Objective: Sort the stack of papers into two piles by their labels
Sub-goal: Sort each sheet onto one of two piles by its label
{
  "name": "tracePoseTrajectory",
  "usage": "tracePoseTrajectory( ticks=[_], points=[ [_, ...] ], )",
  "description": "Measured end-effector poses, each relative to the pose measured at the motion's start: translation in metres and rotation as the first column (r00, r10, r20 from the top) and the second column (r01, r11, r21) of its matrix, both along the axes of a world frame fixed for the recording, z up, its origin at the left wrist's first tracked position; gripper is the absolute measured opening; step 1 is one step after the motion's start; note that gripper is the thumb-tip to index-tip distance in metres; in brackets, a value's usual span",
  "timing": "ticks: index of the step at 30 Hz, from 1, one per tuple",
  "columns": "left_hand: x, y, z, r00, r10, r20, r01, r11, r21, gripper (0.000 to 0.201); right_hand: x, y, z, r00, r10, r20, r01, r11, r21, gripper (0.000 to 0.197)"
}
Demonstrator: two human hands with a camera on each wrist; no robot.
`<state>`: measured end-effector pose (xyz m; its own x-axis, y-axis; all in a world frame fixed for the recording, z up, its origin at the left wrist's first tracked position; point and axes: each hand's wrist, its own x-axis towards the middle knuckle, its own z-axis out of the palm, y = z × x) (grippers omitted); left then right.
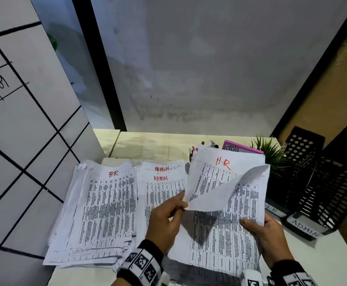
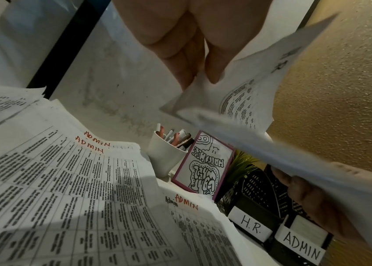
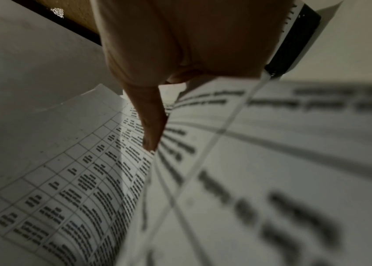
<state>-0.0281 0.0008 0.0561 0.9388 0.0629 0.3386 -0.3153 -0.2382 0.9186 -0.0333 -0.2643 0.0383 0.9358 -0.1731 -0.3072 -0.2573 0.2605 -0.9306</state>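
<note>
An H.R pile (image 1: 106,203) lies at the left of the desk, with an ADMIN pile (image 1: 162,182) beside it in the middle. My right hand (image 1: 257,230) grips the right edge of the unsorted stack (image 1: 226,234), thumb (image 3: 150,129) on top and fingers underneath. The stack's top sheet (image 1: 220,168) is marked H.R in red. My left hand (image 1: 184,204) pinches this sheet's lower left corner and curls it up off the stack. In the left wrist view the left hand's fingers (image 2: 212,72) pinch the H.R sheet (image 2: 248,100) from above.
Two black mesh file holders stand at the right, labelled H.R. (image 2: 250,227) and ADMIN (image 2: 301,249). A white cup of pens (image 2: 164,158), a pink-framed card (image 2: 203,167) and a small green plant (image 1: 269,153) sit behind the stack. A tiled wall (image 1: 24,141) closes the left side.
</note>
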Motion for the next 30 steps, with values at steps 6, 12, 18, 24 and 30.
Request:
tracePoseTrajectory(
  ticks=[6, 12, 18, 24, 30],
  points=[
    [0.003, 0.002, -0.003, 0.998, 0.030, 0.055, -0.037, 0.992, 0.121, 0.029, 0.000, 0.002, 0.004, 1.000, -0.009, -0.012, 0.009, 1.000, 0.023, 0.057],
    [0.013, -0.001, 0.000, 0.994, 0.084, 0.065, -0.095, 0.979, 0.183, 0.027, 0.000, 0.004, 0.005, 1.000, -0.014, -0.012, 0.014, 1.000, 0.016, 0.054],
    [0.004, -0.007, 0.011, 0.997, -0.022, 0.069, 0.018, 0.999, 0.051, 0.034, -0.001, 0.002, 0.004, 0.999, -0.016, -0.030, 0.016, 1.000, 0.003, 0.058],
    [-0.001, -0.007, 0.014, 0.999, -0.028, 0.019, 0.028, 1.000, 0.010, 0.037, 0.000, 0.006, 0.006, 0.999, -0.026, -0.031, 0.026, 1.000, -0.015, 0.048],
    [0.013, 0.023, 0.008, 0.958, 0.160, -0.238, -0.201, 0.967, -0.155, 0.044, -0.001, 0.006, 0.009, 0.997, -0.047, -0.067, 0.049, 0.999, 0.022, 0.033]
  ],
)
